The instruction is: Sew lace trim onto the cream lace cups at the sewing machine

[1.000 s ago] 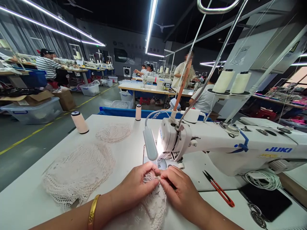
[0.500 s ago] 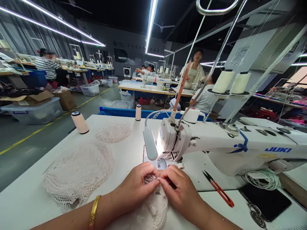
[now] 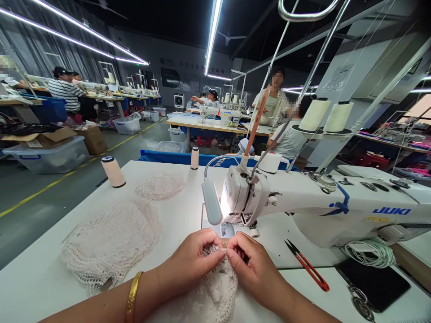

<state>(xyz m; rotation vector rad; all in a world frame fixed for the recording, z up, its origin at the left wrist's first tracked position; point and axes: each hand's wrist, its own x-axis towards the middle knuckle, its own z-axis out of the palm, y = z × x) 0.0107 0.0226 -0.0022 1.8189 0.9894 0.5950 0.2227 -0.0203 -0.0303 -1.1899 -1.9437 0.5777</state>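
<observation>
My left hand (image 3: 197,251) and my right hand (image 3: 251,264) pinch the top edge of a piece of cream lace fabric (image 3: 218,287), thumbs and fingertips almost meeting. The lace hangs from the pinch toward the table's front edge. Just beyond my fingers is the needle area of a white sewing machine (image 3: 286,193), lit by a small lamp (image 3: 212,204). On the left of the table lies a larger heap of cream lace (image 3: 114,242), with a smaller lace piece (image 3: 160,185) behind it.
Red-handled thread snips (image 3: 308,264) lie right of my hand, near a black flat pad (image 3: 377,282) and a coiled white cable (image 3: 369,254). Two peach thread cones (image 3: 113,172) (image 3: 194,158) stand at the back. Several people sit or stand at machines beyond.
Both hands keep their pinch on the lace at nearly the same spot. My right fingertips have shifted slightly right, and the hanging lace has spread a little to the right.
</observation>
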